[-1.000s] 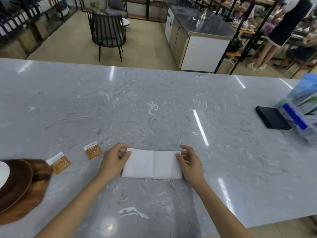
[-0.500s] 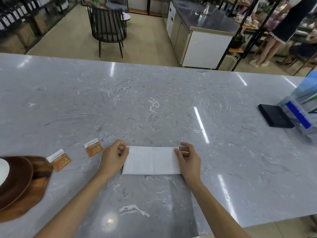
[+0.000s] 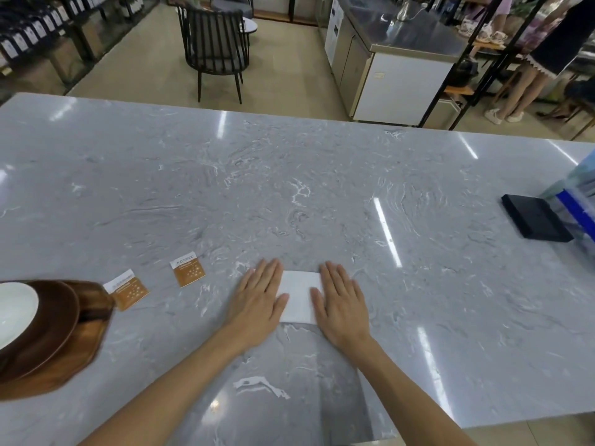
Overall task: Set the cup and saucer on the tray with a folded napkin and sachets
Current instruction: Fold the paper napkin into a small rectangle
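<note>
From the head view, the only one I have, my left hand (image 3: 259,299) and right hand (image 3: 342,300) lie palm-down on the white napkin (image 3: 298,296), fingers straight and together, gripping nothing, with a strip of napkin showing between them. The napkin sits flat on the grey marbled desk (image 3: 322,194), close to the near edge.

I judge the step in hand to be pressing the fold flat. To do it well I would bear down evenly with both palms and sweep outward along the crease, so the layers do not slide on the glossy stone. I cannot tell whether the edges under my palms line up; I would check before lifting it.

At far left the wooden tray (image 3: 58,358) carries a brown saucer (image 3: 48,320) with a white cup (image 3: 14,309), partly out of frame. Two orange sachets (image 3: 188,269) lie on the desk between tray and napkin, the nearer one just beside the tray.
</note>
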Tool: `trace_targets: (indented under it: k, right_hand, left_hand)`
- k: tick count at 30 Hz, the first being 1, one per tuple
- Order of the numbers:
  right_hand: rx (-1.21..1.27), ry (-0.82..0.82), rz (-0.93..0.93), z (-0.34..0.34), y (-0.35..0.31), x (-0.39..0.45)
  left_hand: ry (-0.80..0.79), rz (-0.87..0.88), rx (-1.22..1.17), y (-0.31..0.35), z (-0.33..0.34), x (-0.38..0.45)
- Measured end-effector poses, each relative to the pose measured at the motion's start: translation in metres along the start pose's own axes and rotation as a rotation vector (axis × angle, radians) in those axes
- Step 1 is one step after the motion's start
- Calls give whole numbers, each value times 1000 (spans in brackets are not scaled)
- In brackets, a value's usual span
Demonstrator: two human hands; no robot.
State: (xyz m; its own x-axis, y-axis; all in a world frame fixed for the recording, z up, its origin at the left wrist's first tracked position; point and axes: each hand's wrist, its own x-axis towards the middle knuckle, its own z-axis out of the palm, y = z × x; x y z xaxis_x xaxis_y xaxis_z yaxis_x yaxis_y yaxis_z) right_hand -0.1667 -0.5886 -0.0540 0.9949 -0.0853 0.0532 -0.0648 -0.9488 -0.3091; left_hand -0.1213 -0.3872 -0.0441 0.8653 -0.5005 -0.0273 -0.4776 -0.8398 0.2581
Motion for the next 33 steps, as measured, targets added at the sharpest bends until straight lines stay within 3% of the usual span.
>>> trace_targets:
  k: [10, 15, 21, 24, 28, 33]
  right_hand:
    - [-59, -79, -8, 4, 19, -2]
    - [-176, 16, 71, -10, 40, 9]
    - [-241, -67, 207, -27, 75, 52]
    - [-185, -13, 259, -28, 61, 52]
    - [16, 154, 115, -33, 24, -7]
    - [184, 69, 14, -16, -21, -111]
  left_hand:
    - [-76, -25, 105, -17, 4, -2]
    - [-85, 66, 105, -19, -6, -34]
    - [-39, 193, 73, 2, -7, -75]
    - [-15, 228, 69, 4, -14, -71]
    - [-119, 323, -23, -16, -32, -50]
    - [-187, 475, -170, -32, -43, -30]
